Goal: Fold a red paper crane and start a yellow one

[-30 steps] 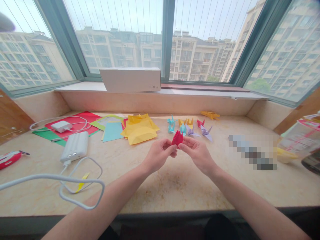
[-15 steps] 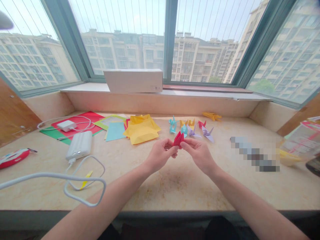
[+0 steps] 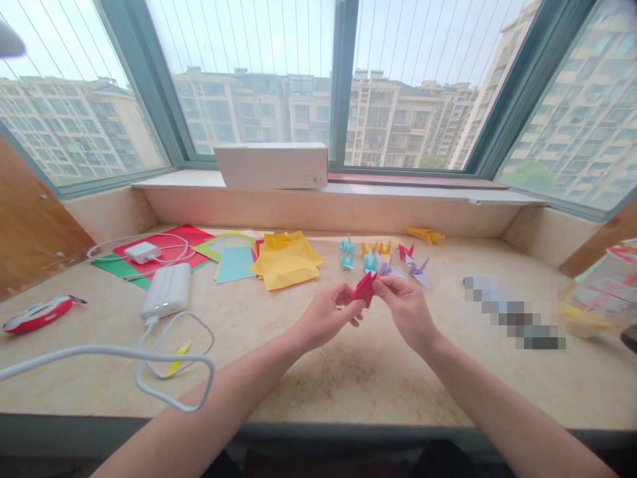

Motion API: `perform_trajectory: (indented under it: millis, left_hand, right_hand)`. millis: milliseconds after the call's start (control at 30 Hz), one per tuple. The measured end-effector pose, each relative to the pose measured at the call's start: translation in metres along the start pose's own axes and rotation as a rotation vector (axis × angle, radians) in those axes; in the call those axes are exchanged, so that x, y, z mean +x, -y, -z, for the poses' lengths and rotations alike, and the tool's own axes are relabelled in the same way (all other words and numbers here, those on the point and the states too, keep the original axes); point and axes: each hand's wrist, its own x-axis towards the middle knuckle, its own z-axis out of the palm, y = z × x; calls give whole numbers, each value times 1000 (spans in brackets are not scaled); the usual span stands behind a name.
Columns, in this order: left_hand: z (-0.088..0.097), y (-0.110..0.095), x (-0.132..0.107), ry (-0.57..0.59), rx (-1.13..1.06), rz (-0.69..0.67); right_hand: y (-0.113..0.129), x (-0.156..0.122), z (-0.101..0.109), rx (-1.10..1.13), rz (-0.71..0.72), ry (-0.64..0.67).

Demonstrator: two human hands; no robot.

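A small red folded paper piece (image 3: 365, 289) is pinched between both my hands above the beige stone counter (image 3: 348, 372). My left hand (image 3: 326, 317) grips its lower left side with curled fingers. My right hand (image 3: 407, 310) pinches its right edge between thumb and forefinger. Just beyond the hands stand several small folded paper cranes (image 3: 383, 259) in teal, yellow, red and lilac.
Yellow folded sheets (image 3: 284, 259) and red, green and blue sheets (image 3: 164, 255) lie at the back left. A white power bank (image 3: 166, 292) with a looping white cable (image 3: 164, 372), a charger (image 3: 142, 251), a white box (image 3: 273, 165) on the sill, a red pouch (image 3: 37, 314) far left.
The red piece has tilted over to the right in my hands. The view has shifted slightly, so everything sits a little lower and to the right.
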Motion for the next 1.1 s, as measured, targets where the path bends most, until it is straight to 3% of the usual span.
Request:
perform_trajectory:
  millis: [300, 400, 567, 767, 1100]
  left_hand:
    - [-3, -8, -3, 133, -295, 67]
    - [-1, -7, 0, 86, -267, 48]
    - [1, 4, 4, -41, -103, 15]
    - [0, 9, 3, -63, 50, -26]
    - [2, 1, 3, 8, -53, -50]
  right_hand:
    - [3, 2, -1, 44, -38, 58]
    - [2, 1, -2, -6, -21, 49]
    - [-6, 0, -1, -97, 108, -131]
    - [-8, -3, -7, -111, 160, 22]
    - [-10, 0, -3, -128, 179, -3]
